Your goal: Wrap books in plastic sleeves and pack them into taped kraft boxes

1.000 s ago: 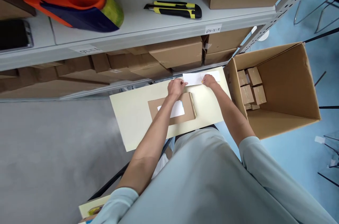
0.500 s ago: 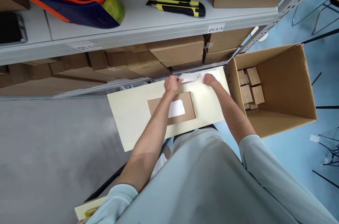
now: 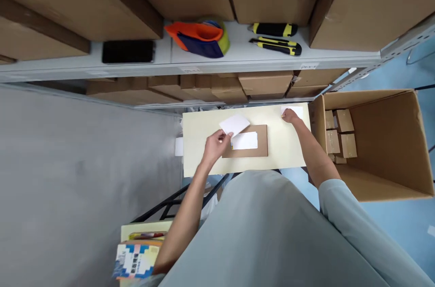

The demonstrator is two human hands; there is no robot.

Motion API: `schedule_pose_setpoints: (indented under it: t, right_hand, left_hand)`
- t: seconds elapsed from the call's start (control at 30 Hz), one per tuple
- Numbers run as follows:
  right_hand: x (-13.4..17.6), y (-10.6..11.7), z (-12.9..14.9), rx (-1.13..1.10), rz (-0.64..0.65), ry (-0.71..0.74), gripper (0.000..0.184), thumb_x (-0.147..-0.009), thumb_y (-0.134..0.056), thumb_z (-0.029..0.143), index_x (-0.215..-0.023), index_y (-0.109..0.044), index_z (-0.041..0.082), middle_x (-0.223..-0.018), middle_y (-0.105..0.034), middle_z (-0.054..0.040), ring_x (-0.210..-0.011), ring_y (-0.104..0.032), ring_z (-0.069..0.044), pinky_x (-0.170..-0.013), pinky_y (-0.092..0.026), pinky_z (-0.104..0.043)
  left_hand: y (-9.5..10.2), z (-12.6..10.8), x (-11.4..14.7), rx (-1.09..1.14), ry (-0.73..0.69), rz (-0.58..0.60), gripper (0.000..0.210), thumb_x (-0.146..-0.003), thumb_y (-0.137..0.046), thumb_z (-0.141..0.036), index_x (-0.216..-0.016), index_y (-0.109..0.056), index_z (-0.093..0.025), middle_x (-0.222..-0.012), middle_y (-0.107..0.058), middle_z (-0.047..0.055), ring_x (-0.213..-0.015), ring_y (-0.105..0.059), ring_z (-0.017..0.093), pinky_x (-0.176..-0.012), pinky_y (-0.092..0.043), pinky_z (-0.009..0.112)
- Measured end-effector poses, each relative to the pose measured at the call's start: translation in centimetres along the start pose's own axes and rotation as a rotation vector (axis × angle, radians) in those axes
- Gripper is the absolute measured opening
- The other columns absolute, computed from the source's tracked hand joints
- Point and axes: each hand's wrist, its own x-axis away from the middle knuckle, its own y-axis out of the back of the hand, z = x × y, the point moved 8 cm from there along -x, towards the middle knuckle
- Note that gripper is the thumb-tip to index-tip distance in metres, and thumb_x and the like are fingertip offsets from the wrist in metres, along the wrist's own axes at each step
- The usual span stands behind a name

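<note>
My left hand point(image 3: 216, 145) pinches a white paper slip point(image 3: 235, 124) by its near edge, tilted above the upper left part of a flat brown cardboard box point(image 3: 261, 142). A white label point(image 3: 244, 141) lies on top of that box. My right hand point(image 3: 290, 116) is closed at the near edge of another white paper slip point(image 3: 296, 110) at the right end of the cream tabletop point(image 3: 200, 160). A tiny orange spot shows at its fingertips; what it grips is too small to make out.
An open carton point(image 3: 384, 142) with several small boxes stands right of the table. Behind it, a metal shelf point(image 3: 238, 63) holds cartons, a tape dispenser point(image 3: 200, 39), two utility knives point(image 3: 277, 45) and a black phone point(image 3: 128, 51). Packs point(image 3: 136, 260) lie at lower left.
My left hand has moved left and nearer with the white slip, from behind the box to over its left part. My right hand stays at the other slip. The view has shifted left.
</note>
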Motion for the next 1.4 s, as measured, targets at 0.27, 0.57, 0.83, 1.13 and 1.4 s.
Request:
schedule_pose_setpoints:
  t: [0.27,0.57,0.83,1.13,1.4]
  right_hand:
    - [5.4,1.4,2.8,0.053,-0.164,0.013,0.037,-0.097,-0.062,0.024,-0.130,-0.067,0.008,-0.145,-0.062,-0.0267,-0.139,-0.057,-0.035,-0.118,-0.044,-0.044]
    - [23.1,-2.0,12.2,-0.999,-0.075,0.449,0.061,-0.093,-0.061,0.080,-0.107,-0.076,0.023,-0.104,-0.079,-0.0081,-0.100,-0.072,-0.027,-0.096,-0.058,-0.043]
    - [28.8,-4.7,14.2,-1.193,-0.127,0.305,0.056,-0.071,-0.087,0.076,-0.077,-0.069,0.024,-0.076,-0.070,-0.0006,-0.071,-0.066,-0.019,-0.073,-0.057,-0.035]
    - [31.0,-5.9,15.0,-1.187,-0.214,0.272,0.050,-0.075,-0.085,0.071,-0.085,-0.072,0.024,-0.085,-0.072,-0.0026,-0.078,-0.072,-0.021,-0.081,-0.061,-0.039]
    - [31.8,-6.0,18.0,-1.248,-0.252,0.312,0.047,-0.076,-0.086,0.068,-0.088,-0.075,0.024,-0.107,-0.076,-0.0060,-0.096,-0.075,-0.023,-0.098,-0.063,-0.041]
  left_hand:
    - [1.1,0.3,7.7,0.447,0.081,0.031,0.065,-0.079,-0.077,-0.074,-0.111,-0.077,-0.017,-0.109,-0.083,0.012,-0.094,-0.078,0.030,-0.085,-0.064,0.043]
    - [1.6,-0.3,9.1,0.592,0.061,0.234,0.054,-0.080,-0.080,-0.071,-0.093,-0.077,-0.019,-0.083,-0.079,0.008,-0.079,-0.076,0.025,-0.078,-0.063,0.039]
    - [2.2,0.7,8.0,0.571,0.064,0.178,0.059,-0.078,-0.078,-0.077,-0.089,-0.076,-0.020,-0.071,-0.071,0.004,-0.070,-0.068,0.020,-0.072,-0.057,0.034]
    - [3.5,2.1,7.9,0.394,0.005,-0.019,0.058,-0.085,-0.075,-0.070,-0.114,-0.074,-0.020,-0.114,-0.076,0.014,-0.106,-0.074,0.029,-0.093,-0.062,0.044]
    - [2.8,-5.0,11.8,0.363,-0.380,0.101,0.032,-0.101,-0.067,-0.050,-0.121,-0.078,-0.027,-0.135,-0.076,0.009,-0.126,-0.072,0.026,-0.116,-0.058,0.046]
